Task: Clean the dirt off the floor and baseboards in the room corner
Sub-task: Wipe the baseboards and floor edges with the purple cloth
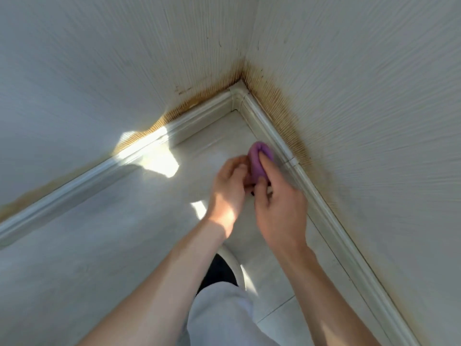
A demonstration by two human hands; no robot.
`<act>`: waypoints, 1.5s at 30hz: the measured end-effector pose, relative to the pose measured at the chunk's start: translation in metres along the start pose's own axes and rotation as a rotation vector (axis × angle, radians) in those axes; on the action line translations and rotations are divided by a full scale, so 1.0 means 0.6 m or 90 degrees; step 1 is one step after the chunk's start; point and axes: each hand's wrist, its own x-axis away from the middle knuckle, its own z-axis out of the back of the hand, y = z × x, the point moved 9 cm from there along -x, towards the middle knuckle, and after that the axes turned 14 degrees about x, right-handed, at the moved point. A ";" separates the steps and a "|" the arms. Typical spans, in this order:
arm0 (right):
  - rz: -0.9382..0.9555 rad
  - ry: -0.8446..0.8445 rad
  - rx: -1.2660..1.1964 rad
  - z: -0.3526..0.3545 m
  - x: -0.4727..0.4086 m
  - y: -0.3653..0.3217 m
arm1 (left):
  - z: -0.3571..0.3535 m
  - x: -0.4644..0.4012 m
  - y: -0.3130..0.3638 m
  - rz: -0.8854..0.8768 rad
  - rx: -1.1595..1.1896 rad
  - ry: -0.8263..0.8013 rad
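Head view, looking down into a room corner. Fingers of the right hand (pixel 279 208) curl around a small purple sponge (pixel 259 159), index finger over its top, thumb under its near end. Fingers of the left hand (pixel 228 193) are bent and pinch the sponge's lower left edge; motion blur hides exactly how they meet it.

Both hands hold the sponge near the centre of the picture, above the floor (pixel 99 240), just beside the right baseboard (pixel 321 193). Whether the sponge touches the floor cannot be told. Open floor lies toward 9 o'clock and 7 o'clock of the hands. A narrower strip of floor runs toward 12 o'clock, ending where the left baseboard (pixel 82 181) and the right one meet at a rounded corner piece (pixel 238 97).

Both forearms are bare and rise from 6 o'clock, converging at the hands, backs of the hands facing the camera. Between the forearms, at 6 o'clock, a light grey trouser leg (pixel 219 318) and a dark shoe with a pale edge (pixel 220 270) show.

Pale tiles make up the floor, with a grout line at 5 o'clock. Bright sunlight patches fall at 9 o'clock of the hands. Brownish-yellow staining (pixel 282 113) runs along both textured white walls (pixel 99 58) just above the baseboards, darkest at the corner.
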 end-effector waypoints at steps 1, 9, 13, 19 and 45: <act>-0.013 0.013 0.001 0.000 0.020 0.015 | 0.001 0.011 -0.019 0.017 -0.012 -0.004; -0.043 0.043 -0.100 0.021 0.024 0.057 | -0.097 0.007 -0.062 0.044 0.081 -0.092; -0.048 0.017 -0.122 0.017 0.046 0.071 | -0.109 0.008 -0.073 0.010 -0.017 -0.079; -0.074 0.018 -0.140 0.020 0.052 0.075 | -0.107 -0.082 0.020 -0.118 -0.073 0.066; -0.246 -0.134 -0.237 -0.017 0.140 0.129 | -0.097 -0.050 0.049 -0.217 -0.222 0.040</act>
